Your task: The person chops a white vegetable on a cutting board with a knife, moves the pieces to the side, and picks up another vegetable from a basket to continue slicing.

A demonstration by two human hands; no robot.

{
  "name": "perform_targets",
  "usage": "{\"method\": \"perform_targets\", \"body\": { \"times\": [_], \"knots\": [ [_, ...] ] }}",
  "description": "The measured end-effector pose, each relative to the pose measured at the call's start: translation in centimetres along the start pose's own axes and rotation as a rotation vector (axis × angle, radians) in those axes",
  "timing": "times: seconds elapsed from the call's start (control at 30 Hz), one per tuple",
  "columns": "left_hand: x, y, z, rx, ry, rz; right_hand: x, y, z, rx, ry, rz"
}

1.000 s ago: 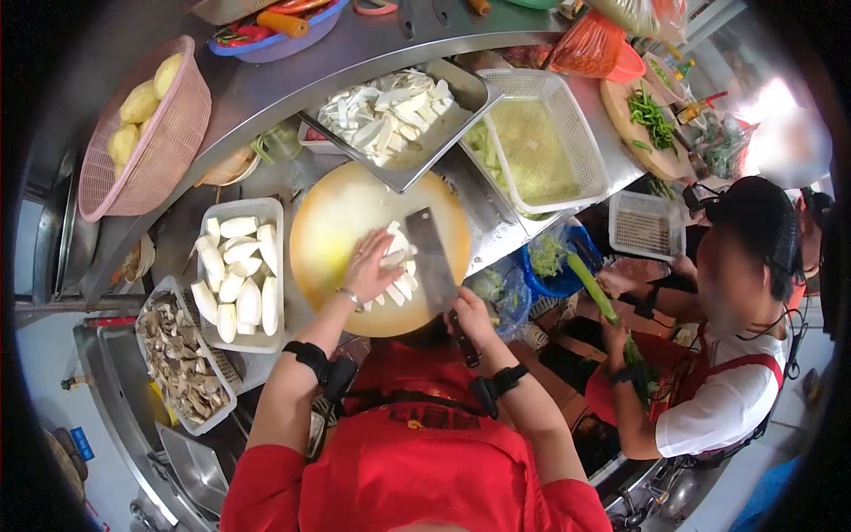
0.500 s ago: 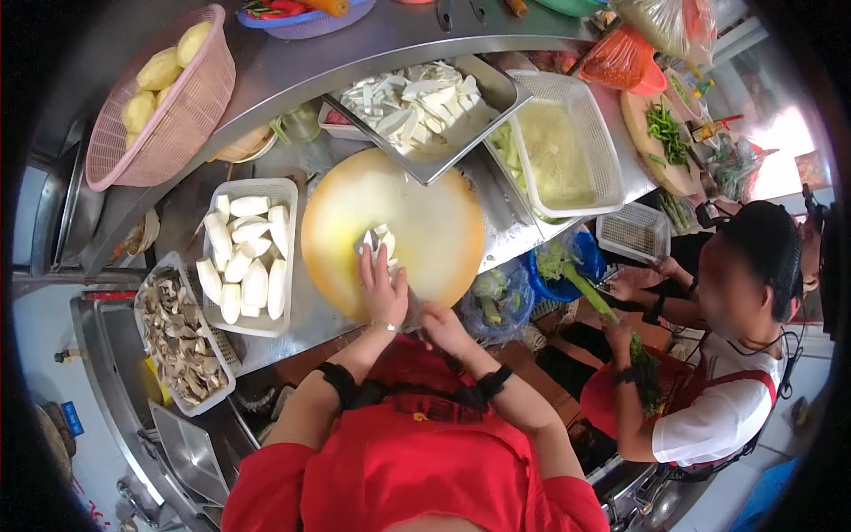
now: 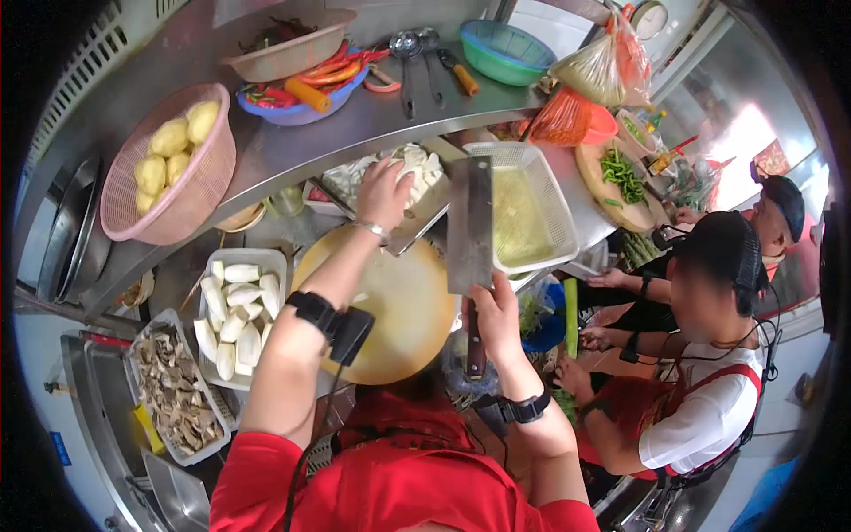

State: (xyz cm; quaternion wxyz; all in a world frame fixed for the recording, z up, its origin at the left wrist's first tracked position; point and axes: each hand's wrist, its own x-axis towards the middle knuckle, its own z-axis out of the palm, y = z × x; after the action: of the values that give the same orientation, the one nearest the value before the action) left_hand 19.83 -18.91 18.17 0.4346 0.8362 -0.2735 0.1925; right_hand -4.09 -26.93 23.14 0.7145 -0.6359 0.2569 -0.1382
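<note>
My left hand (image 3: pixel 386 197) is over the metal tray (image 3: pixel 424 232), fingers spread among white mushroom slices (image 3: pixel 429 170). In my right hand (image 3: pixel 495 312) is a cleaver (image 3: pixel 470 222), gripped by its dark handle. Its broad blade points away from me, raised over the right side of the round chopping board (image 3: pixel 412 310). A small white piece lies on the board near my left forearm. Left of the board, a white basket (image 3: pixel 282 275) holds several whole, peeled-looking king oyster mushrooms (image 3: pixel 238 301).
Grey-brown mushrooms (image 3: pixel 173 390) fill another basket at left. A pale basket (image 3: pixel 532 213) stands right of the cleaver. On the shelf (image 3: pixel 355 129) are potatoes (image 3: pixel 168 146), peppers (image 3: pixel 332 71) and ladles (image 3: pixel 406 53). Two co-workers (image 3: pixel 700 372) work at right, one holding a green stalk (image 3: pixel 571 315).
My left hand has moved from the board up to the metal tray. The cleaver has been lifted off the board, and the cut pieces beside it are gone. The view has tilted upward.
</note>
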Motion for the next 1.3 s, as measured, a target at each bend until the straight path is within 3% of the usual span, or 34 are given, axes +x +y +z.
{"method": "perform_targets", "body": {
  "times": [0.03, 0.07, 0.13, 0.2, 0.27, 0.33, 0.43, 0.47, 0.53, 0.7, 0.73, 0.83, 0.9, 1.0, 1.07, 1.13, 1.27, 1.3],
  "knots": [
    [0.3, -0.3, -0.9, -0.196, -0.048, -0.032, -0.1, 0.2, -0.8, 0.036, 0.036, -0.025],
    [-0.2, -0.7, -1.8, -0.192, -0.06, -0.043, -0.6, 0.1, -1.4, 0.077, 0.072, -0.028],
    [-2.4, 0.0, -5.9, -0.144, -0.191, -0.401, -1.8, 0.7, -3.6, 0.012, -0.021, -0.042],
    [-6.9, -4.3, -5.7, 0.052, -0.5, -0.385, -3.5, 2.3, -5.4, -0.049, -0.065, -0.04],
    [-13.3, -8.6, -4.0, 0.159, -0.746, -0.214, -4.8, 4.8, -6.8, -0.148, -0.105, -0.008],
    [-18.0, -9.7, -3.2, 0.376, -0.587, 0.063, -5.6, 8.2, -8.0, -0.338, -0.109, 0.033],
    [-19.9, -11.2, -2.1, 0.434, -0.607, 0.098, -6.2, 11.1, -8.1, -0.653, -0.16, 0.045],
    [-20.3, -11.5, -1.9, 0.407, -0.629, 0.108, -6.3, 11.6, -7.8, -0.72, -0.179, 0.006],
    [-20.2, -11.7, -1.5, 0.324, -0.65, -0.138, -6.2, 12.4, -7.0, -0.782, -0.185, -0.105],
    [-19.1, -11.9, -1.8, 0.385, -0.827, -0.074, -5.3, 14.1, -4.3, -1.044, -0.169, -0.178],
    [-18.8, -10.9, -2.1, 0.382, -0.829, -0.057, -5.2, 14.7, -3.7, -1.129, -0.169, -0.177],
    [-15.5, -7.2, -4.7, 0.085, -0.643, -0.26, -5.1, 16.0, -2.8, -1.244, -0.2, -0.181],
    [-9.9, 0.0, -7.9, 0.042, -0.467, -0.264, -5.8, 16.8, -2.4, -1.234, -0.208, -0.162],
    [-4.6, 2.8, -9.6, -0.328, -0.321, -0.195, -5.9, 16.7, -2.4, -1.221, -0.215, -0.202],
    [-3.2, 1.7, -10.2, -0.431, -0.192, -0.188, -5.7, 16.5, -2.4, -1.226, -0.222, -0.214],
    [-4.2, -1.7, -12.3, -0.454, -0.195, -0.279, -5.6, 16.7, -2.4, -1.234, -0.209, -0.209],
    [-11.4, -12.9, -16.9, -0.333, -0.154, -0.444, -5.9, 17.3, -2.3, -1.27, -0.192, -0.216],
    [-13.5, -15.8, -18.4, -0.147, -0.175, -0.485, -5.9, 17.7, -2.3, -1.265, -0.169, -0.263]
  ]
}}
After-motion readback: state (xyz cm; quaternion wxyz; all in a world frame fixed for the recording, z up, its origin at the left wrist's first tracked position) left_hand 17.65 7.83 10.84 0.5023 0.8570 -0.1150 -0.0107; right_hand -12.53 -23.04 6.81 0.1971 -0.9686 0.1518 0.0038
